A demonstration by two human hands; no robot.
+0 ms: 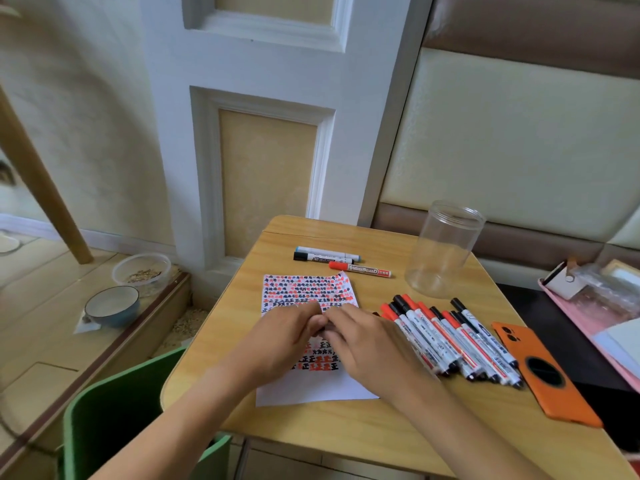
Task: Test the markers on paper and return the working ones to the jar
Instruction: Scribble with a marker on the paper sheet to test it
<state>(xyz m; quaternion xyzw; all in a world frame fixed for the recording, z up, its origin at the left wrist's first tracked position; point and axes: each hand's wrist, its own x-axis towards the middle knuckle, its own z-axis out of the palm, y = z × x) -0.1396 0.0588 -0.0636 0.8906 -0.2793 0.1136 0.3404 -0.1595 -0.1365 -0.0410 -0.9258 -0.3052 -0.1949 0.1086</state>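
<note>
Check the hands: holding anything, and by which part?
Left hand and right hand meet over the paper around something small and dark; what it is, or the grip, cannot be told.

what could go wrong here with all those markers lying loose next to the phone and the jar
The marker pile lies loose near the table's right side, against the orange phone; a nudge from the right hand might roll some off. The jar is empty and light-looking, so dropping markers in carelessly may tip it. Three markers set apart beyond the paper could get mixed with untested ones.

The red marker seems to read "WhiteBoard"; the paper repeats "正".
</note>
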